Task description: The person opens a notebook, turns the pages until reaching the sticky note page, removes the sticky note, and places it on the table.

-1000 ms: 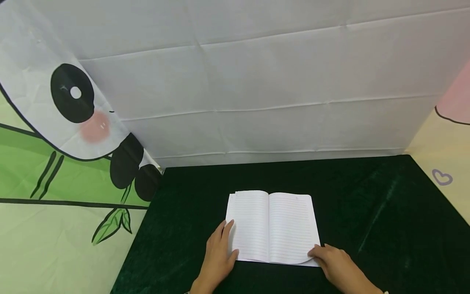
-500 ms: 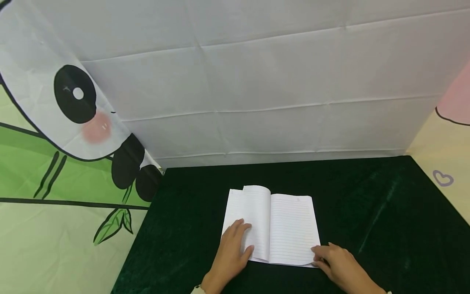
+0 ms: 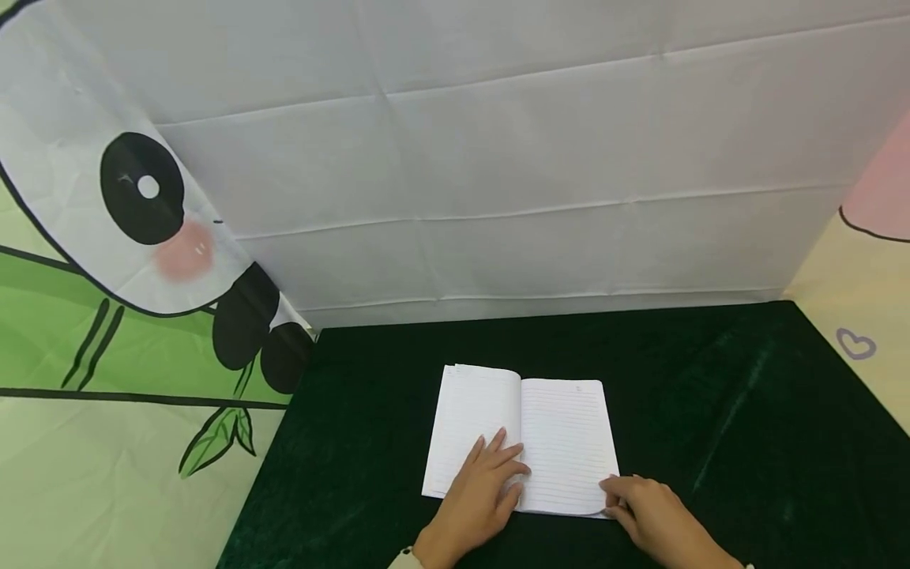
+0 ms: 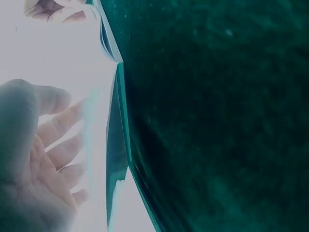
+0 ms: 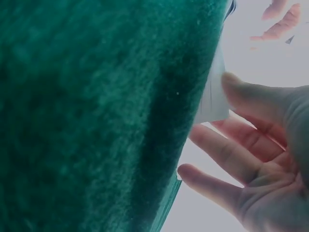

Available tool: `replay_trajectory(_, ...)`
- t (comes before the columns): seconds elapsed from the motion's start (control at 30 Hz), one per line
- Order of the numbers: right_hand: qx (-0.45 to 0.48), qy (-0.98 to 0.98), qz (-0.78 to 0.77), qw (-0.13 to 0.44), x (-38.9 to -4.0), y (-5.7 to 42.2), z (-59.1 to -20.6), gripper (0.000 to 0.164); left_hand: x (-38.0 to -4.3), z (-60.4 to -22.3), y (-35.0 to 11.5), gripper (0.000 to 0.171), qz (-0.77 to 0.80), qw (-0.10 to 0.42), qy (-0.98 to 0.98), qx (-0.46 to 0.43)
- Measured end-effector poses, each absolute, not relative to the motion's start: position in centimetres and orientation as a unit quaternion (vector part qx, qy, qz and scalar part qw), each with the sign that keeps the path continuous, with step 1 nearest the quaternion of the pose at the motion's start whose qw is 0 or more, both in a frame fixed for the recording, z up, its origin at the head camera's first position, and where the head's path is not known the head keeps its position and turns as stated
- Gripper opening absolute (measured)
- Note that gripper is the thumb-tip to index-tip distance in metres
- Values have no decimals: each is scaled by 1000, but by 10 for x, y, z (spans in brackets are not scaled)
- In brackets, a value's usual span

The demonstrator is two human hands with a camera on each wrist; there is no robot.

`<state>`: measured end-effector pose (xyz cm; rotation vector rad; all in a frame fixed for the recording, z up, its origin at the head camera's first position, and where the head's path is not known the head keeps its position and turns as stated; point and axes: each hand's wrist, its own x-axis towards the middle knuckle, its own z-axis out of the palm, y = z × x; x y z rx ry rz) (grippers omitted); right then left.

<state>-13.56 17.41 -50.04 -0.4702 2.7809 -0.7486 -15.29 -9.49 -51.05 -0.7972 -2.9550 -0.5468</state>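
Leafing through the notebook (image 3: 569,442), spread on the table (image 3: 711,387), probably needs light touch: your left hand (image 3: 479,491) rests near its fold, fingers relaxed; your right hand (image 3: 648,510) pinches its near right corner, so separate sheets gently.

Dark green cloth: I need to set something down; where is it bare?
Bare: left and right of the open notebook, and between it and the white backdrop. Crowded: the notebook's near edge, with left hand and right hand.
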Motion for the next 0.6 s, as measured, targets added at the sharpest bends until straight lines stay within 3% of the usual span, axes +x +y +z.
replay_trajectory(0.1, -158, 945, -263, 113, -136, 176, -501, 19, -152, -513, -92, 18, -176, 7, -952, -252)
replay_trajectory(0.6, -125, 951, -263, 101, -137, 171, -503, 6, -153, -520, -60, 34, -179, -26, -948, -262)
